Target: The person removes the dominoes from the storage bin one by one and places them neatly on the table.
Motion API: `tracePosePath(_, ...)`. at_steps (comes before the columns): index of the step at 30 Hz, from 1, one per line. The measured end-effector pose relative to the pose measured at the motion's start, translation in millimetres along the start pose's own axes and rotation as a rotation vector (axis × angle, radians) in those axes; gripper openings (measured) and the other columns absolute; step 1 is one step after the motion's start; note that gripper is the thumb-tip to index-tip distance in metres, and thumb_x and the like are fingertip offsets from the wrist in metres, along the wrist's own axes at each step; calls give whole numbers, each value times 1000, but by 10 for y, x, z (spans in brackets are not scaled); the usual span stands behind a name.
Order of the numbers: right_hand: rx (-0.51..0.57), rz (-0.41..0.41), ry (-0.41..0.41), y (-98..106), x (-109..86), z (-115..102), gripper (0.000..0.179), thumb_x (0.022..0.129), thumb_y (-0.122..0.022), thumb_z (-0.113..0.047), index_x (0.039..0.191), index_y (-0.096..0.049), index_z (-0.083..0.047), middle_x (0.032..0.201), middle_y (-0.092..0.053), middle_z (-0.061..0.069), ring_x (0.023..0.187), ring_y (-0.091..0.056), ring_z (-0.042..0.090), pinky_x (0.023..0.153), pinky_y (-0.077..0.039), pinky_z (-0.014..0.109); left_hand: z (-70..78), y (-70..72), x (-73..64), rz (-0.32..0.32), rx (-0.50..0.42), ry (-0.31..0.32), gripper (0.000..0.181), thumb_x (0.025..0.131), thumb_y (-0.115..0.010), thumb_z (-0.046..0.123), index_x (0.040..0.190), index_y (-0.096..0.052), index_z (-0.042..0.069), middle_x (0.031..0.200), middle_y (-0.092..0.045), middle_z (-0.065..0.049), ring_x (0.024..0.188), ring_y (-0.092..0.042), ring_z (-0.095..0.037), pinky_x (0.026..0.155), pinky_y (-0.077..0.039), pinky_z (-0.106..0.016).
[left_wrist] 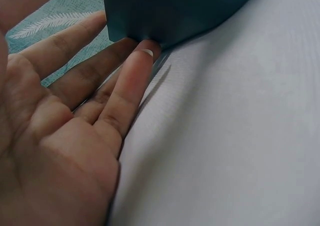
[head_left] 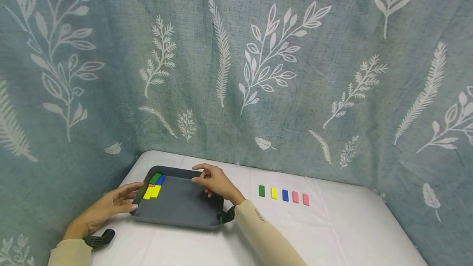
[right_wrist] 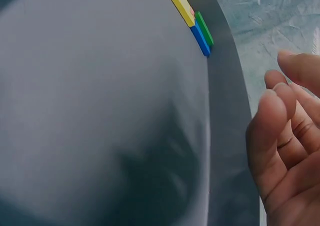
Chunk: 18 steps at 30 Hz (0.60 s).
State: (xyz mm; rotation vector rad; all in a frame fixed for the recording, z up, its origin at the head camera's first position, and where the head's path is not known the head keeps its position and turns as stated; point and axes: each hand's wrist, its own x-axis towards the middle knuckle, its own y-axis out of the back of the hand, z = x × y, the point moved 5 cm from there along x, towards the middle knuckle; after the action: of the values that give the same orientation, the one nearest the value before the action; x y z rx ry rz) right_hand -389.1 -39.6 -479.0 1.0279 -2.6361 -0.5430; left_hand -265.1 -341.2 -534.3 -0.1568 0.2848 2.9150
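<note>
Head view: your left hand (head_left: 107, 208) gripped nothing, relaxed fingers against the left wall of the dark gray tray (head_left: 177, 206). Your right hand (head_left: 216, 182) hung empty, loosely curled, above the tray's right part. Inside at left lay a green block (head_left: 155, 178), blue block (head_left: 161, 180), mostly hidden pink block (head_left: 151, 185), two yellow blocks (head_left: 156, 191). Five more blocks (head_left: 285, 195) sat in a row on the white tablecloth (head_left: 343, 225), right of the tray.

A yellow block (right_wrist: 181, 6), a blue block (right_wrist: 200, 39) and a green block (right_wrist: 205, 30) are grouped closely along the wall of a gray tray (right_wrist: 100, 86). The right hand (right_wrist: 300, 156) is held beside the rim, its fingers loosely bent, and a dark shadow (right_wrist: 155, 181) is cast across the floor.
</note>
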Motion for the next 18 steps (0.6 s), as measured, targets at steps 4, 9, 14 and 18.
tracePosePath(4, -6, -13, 4, -100, 70, -7, 47, 89, -67, -32, 132, -55, -16, 88, -61, 30, 47, -51, 22, 47, -50, 54, 3, -2, -2, -5, -6, 0, 68, 90, -66, 19, 148, -31, 21, 150, -30, -13, 136, -22, -37, 101, -32, -58)
tracePosePath(9, -4, -31, 1, -216, 166, -32, 48, 89, -67, -32, 132, -55, -16, 87, -61, 29, 47, -52, 21, 49, -51, 54, -3, 7, 5, 6, -4, 8, 68, 89, -66, 19, 148, -32, 21, 149, -31, -13, 136, -23, -36, 101, -32, -57)
tracePosePath(14, -11, -50, -20, -327, 256, 1, 46, 89, -67, -33, 131, -56, -18, 84, -61, 27, 45, -51, 20, 47, -52, 48, -10, 3, 17, 12, -2, 11, 69, 88, -68, 20, 147, -33, 21, 149, -32, -11, 136, -24, -36, 100, -33, -55)
tracePosePath(18, -9, -59, -31, -388, 322, 20, 46, 89, -67, -34, 131, -56, -18, 82, -61, 25, 44, -50, 20, 46, -52, 45, -7, 9, 14, 15, -12, 5, 69, 88, -68, 18, 147, -33, 21, 149, -32, -12, 136, -24, -36, 102, -32, -56)
